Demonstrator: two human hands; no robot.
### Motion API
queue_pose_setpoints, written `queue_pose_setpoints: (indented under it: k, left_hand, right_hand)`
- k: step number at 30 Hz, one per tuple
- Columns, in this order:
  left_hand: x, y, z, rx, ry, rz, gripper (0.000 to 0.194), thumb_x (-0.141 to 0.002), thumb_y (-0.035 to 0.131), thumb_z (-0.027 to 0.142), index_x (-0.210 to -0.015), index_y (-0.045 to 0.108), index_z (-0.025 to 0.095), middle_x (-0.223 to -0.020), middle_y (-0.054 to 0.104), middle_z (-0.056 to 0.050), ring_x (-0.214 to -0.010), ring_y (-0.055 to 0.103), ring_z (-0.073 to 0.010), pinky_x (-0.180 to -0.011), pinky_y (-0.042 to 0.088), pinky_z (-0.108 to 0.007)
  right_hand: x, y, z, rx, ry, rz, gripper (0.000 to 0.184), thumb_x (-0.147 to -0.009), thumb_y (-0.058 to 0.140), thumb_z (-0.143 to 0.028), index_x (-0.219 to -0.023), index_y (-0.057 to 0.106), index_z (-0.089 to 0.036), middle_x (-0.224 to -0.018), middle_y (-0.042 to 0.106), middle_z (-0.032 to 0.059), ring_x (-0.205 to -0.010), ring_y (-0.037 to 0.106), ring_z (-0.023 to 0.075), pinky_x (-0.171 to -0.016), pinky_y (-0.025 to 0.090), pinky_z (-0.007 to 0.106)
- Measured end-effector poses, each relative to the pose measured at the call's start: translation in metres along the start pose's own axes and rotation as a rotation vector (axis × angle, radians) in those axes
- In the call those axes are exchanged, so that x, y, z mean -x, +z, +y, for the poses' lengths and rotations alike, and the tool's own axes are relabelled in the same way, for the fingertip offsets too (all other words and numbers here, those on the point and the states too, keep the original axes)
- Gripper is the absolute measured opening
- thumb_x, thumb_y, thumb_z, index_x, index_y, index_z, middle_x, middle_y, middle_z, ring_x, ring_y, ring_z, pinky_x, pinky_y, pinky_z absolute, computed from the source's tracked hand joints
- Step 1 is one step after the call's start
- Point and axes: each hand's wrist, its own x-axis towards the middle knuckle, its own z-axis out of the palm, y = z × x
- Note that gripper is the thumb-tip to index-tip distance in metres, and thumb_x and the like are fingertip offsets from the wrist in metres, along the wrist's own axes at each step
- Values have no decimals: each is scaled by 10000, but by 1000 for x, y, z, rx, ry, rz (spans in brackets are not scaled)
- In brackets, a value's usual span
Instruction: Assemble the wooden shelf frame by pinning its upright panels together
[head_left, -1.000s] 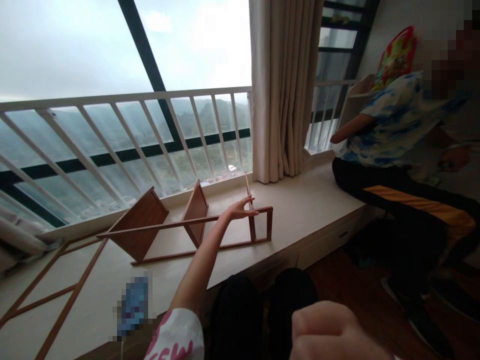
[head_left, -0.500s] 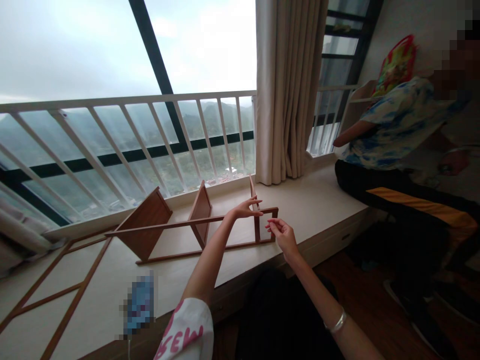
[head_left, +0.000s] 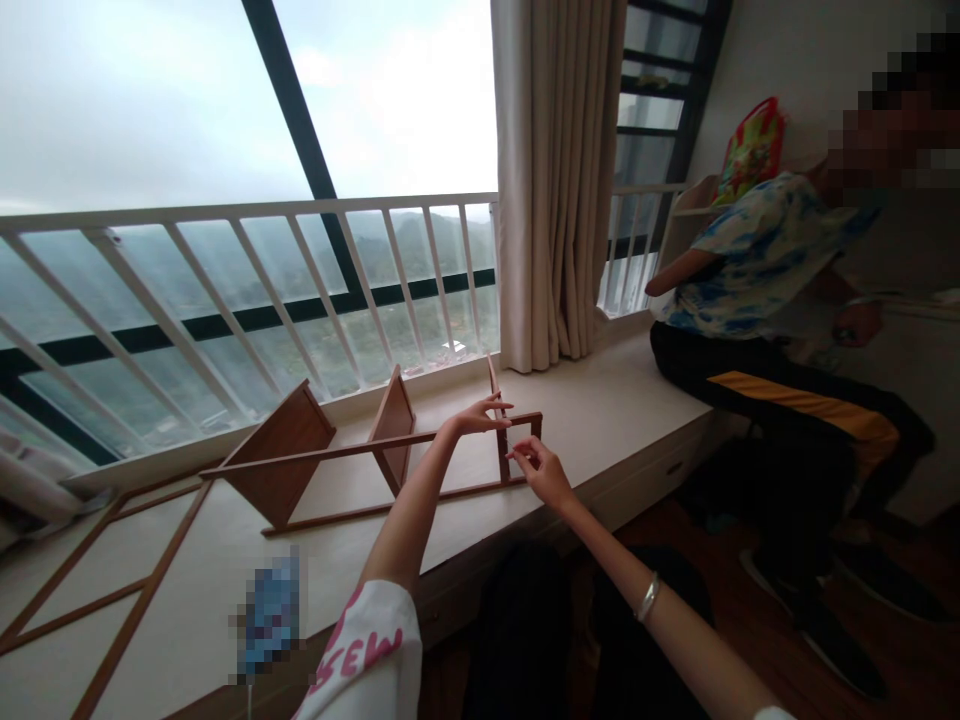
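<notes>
A brown wooden shelf frame (head_left: 330,455) lies on its side on the pale window ledge, with upright boards joined across its rails. At its right end my left hand (head_left: 474,414) reaches over the top rail, fingers stretched out and apart, beside the end board (head_left: 493,374). Whether it touches that board I cannot tell. My right hand (head_left: 546,474) is pinched just in front of the short end crosspiece (head_left: 504,455). Anything between its fingertips is too small to make out. Two more boards, a middle one (head_left: 393,430) and a larger left one (head_left: 281,455), stand in the frame.
Another flat wooden frame (head_left: 142,592) lies at the left of the ledge (head_left: 592,420). A blurred blue item (head_left: 271,612) is near the front edge. White railing (head_left: 247,212) and a beige curtain (head_left: 551,200) stand behind. A person (head_left: 757,260) sits at the right.
My right hand has moved left, closer to the end crosspiece, still pinched. My left hand stays over the rail. The whole view has shifted slightly.
</notes>
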Motion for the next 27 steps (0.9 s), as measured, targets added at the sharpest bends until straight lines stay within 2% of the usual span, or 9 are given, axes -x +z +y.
queue_pose_setpoints:
  k: [4,7,11,15,21,27]
  left_hand:
    - [0,-2,2,19,-23,-23,554,-640,585,470,-1152,465,297,-1398,50,-67,-784,557,-119,-556,466,-202]
    - [0,-2,2,27,-24,-39,491,-693,520,485,-1148,469,307,-1399,62,-45,-818,552,-128,-549,466,-188]
    - [-4,1,-5,16,-7,-2,458,-732,469,478,-1155,464,302,-1394,101,-38,-844,550,-140,-519,455,-167]
    - [-6,5,-10,-23,6,27,466,-739,464,467,-1151,479,250,-1386,124,-77,-820,556,-133,-505,440,-156]
    - [3,10,1,-87,31,68,489,-730,460,490,-1127,511,210,-1367,188,-106,-814,560,-138,-588,458,-191]
    - [3,15,1,-159,41,53,527,-763,367,528,-1158,478,196,-1361,203,-116,-734,567,-101,-607,464,-209]
  right_hand:
    - [-2,-8,-4,131,-64,-25,170,-782,429,-322,-827,539,-200,-784,610,23,-698,561,135,-618,413,248]
    - [-3,-12,-3,208,-116,-37,167,-795,413,-289,-829,550,-201,-788,604,19,-695,550,127,-636,406,242]
    - [-6,-16,-4,326,-188,-123,137,-779,437,-227,-823,564,-205,-772,592,15,-714,538,128,-649,392,237]
    - [-7,-21,-15,455,-245,-209,122,-756,471,-175,-816,572,-210,-769,582,13,-695,530,119,-658,380,229]
    - [-3,-34,-34,600,-283,-294,117,-746,493,-183,-825,574,-212,-756,588,9,-620,526,107,-610,374,212]
    - [-1,-41,-44,667,-342,-336,107,-757,489,-196,-813,577,-220,-761,622,6,-699,565,128,-634,384,217]
